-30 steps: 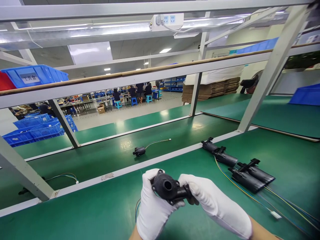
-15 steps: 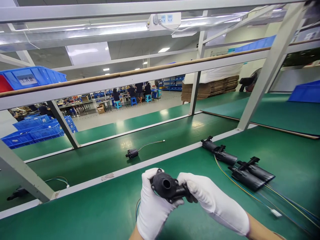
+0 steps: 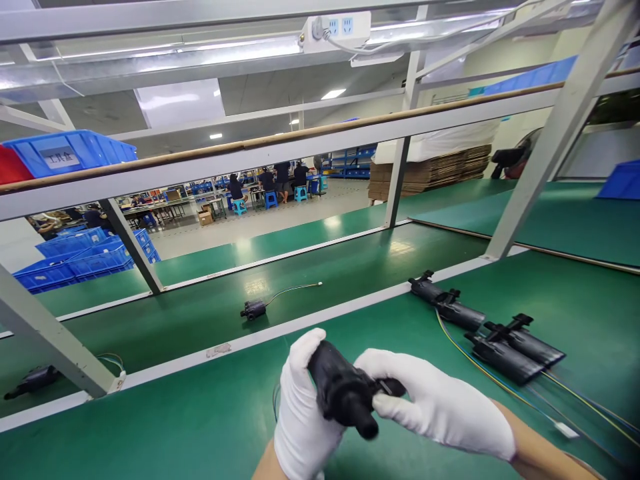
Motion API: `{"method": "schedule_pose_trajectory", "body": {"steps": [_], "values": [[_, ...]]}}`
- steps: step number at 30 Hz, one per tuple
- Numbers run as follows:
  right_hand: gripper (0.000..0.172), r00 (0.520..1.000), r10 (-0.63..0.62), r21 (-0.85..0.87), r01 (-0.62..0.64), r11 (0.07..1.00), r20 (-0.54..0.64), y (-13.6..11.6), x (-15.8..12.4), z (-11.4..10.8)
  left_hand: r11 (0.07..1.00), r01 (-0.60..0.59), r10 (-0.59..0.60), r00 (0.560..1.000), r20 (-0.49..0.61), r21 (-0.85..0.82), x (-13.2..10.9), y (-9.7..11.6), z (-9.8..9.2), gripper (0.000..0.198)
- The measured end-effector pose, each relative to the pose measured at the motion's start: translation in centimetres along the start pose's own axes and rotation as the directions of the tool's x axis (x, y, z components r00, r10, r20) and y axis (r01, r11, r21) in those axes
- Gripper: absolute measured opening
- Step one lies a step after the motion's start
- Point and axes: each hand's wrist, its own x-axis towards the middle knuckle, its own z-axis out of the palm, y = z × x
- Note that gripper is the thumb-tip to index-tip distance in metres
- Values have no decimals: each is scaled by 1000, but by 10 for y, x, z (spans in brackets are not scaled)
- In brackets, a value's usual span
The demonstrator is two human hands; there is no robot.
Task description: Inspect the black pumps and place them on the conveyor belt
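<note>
My left hand (image 3: pixel 303 410), in a white glove, is wrapped around the body of a black water pump (image 3: pixel 334 377). The pump is tilted, its round spout pointing down and toward me. From the right, my right hand (image 3: pixel 430 403), also gloved in white, pinches the fitting on the pump's side between thumb and fingers. Thin wires (image 3: pixel 275 400) show just left of my left hand; where they join is hidden. On the green bench to the right lie several similar black pumps (image 3: pixel 510 357), with coloured leads ending in a white connector (image 3: pixel 567 430).
Beyond a pale rail (image 3: pixel 295 325), a green belt (image 3: pixel 200 310) carries a small pump (image 3: pixel 253 309) and another pump (image 3: pixel 35 380) at far left. Metal posts (image 3: pixel 550 140) and a shelf with a blue bin (image 3: pixel 75 152) frame the bench. People sit in the background.
The pump in my hands has turned, its spout swinging from facing me to pointing downward. Both pumps on the belt have shifted left against the rail. The view has moved slightly.
</note>
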Motion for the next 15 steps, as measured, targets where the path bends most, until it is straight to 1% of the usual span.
{"method": "schedule_pose_trajectory", "body": {"steps": [1,2,3,4,6,7,8,10,11,12,13,15], "values": [[49,997,-68,6,67,998,28,2,-2,-3,1000,1,-1,1000,5,30,1,-3,-6,77],[45,992,-120,28,119,993,49,5,-5,-6,998,39,-40,999,16,41,3,-8,-12,74],[43,988,-146,61,142,988,56,7,-8,-8,994,102,-103,994,27,33,6,-13,-18,69],[43,989,-140,100,136,986,39,10,-11,-10,986,168,-169,985,38,10,8,-18,-25,62],[48,998,-49,236,59,970,-49,15,-14,-10,959,281,-279,958,63,-30,12,-29,-37,46],[51,995,20,350,16,937,-100,18,-14,-9,948,317,-314,947,67,-33,13,-35,-42,39],[54,986,86,481,-8,877,-141,21,-13,-8,940,339,-336,939,71,-31,14,-39,-45,33],[59,964,191,710,-1,704,-187,26,-7,-4,931,365,-362,928,85,-23,12,-46,-49,28],[61,952,235,782,6,623,-195,28,-4,-3,924,381,-377,921,101,-24,12,-47,-50,28],[62,937,281,819,9,573,-207,29,0,-1,917,397,-391,912,124,-28,11,-48,-51,28],[61,917,327,819,-3,574,-226,31,3,-1,908,418,-410,901,138,-33,11,-48,-51,29],[59,872,402,747,-65,662,-280,35,8,-4,886,464,-455,877,156,-24,10,-49,-49,32]]}}
